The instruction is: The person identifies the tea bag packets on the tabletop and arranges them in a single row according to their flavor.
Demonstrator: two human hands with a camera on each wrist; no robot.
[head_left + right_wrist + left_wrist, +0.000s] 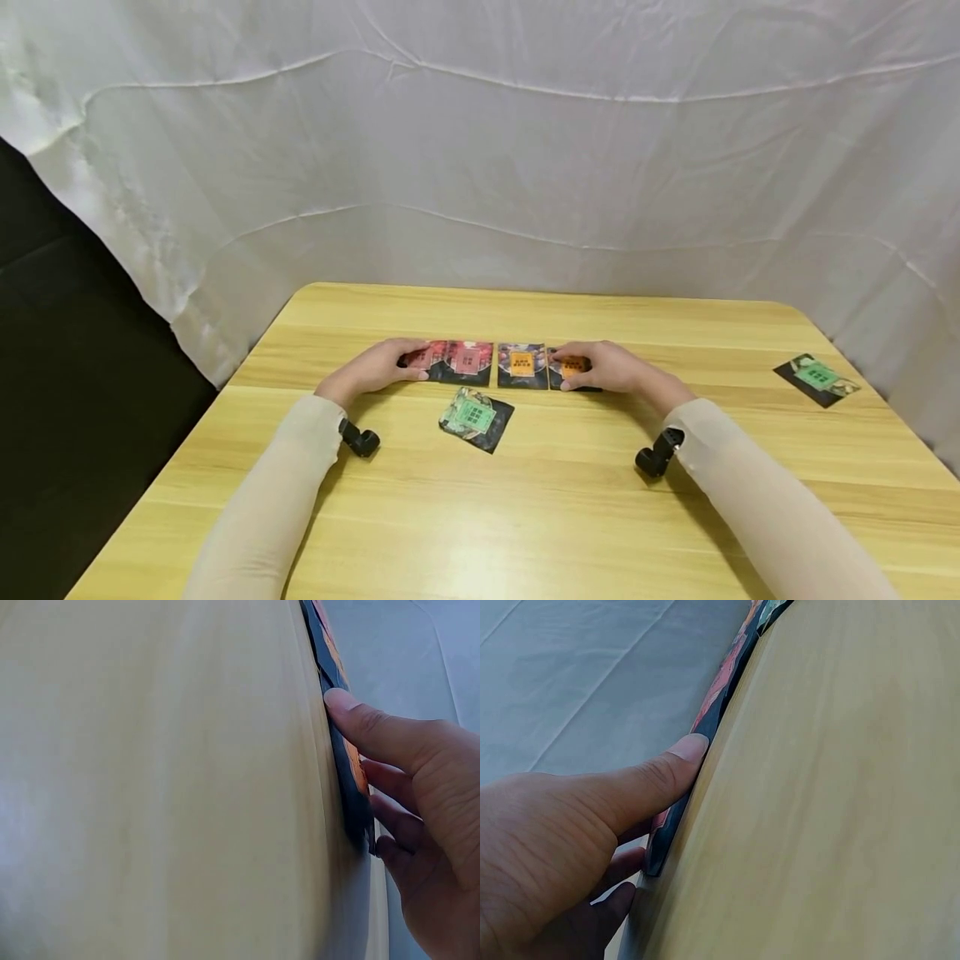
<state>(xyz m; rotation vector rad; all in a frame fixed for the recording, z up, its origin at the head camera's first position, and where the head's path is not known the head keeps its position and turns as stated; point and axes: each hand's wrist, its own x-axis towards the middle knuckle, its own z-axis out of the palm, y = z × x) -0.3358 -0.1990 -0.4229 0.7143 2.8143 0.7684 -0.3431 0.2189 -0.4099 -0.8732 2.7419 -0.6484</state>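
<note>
A row of flat black sachets lies along the back of the table. My left hand [377,367] holds the leftmost red-labelled sachet [425,357], thumb at its near edge and fingers at its far side. Beside it lies a second red-labelled sachet [468,363]. After a narrow gap comes an orange-labelled sachet [522,365]. My right hand [615,368] spans the rightmost orange-labelled sachet [572,367] the same way. In the right wrist view, the thumb [343,699] presses the edge of that sachet [352,780]. The palms hide the row's outer ends.
A green-labelled sachet [477,418] lies askew in front of the row. Another green-labelled sachet [816,378] lies near the table's right edge. A white cloth [525,167] hangs behind the wooden table [510,517]. Black wrist cameras sit on both sleeves.
</note>
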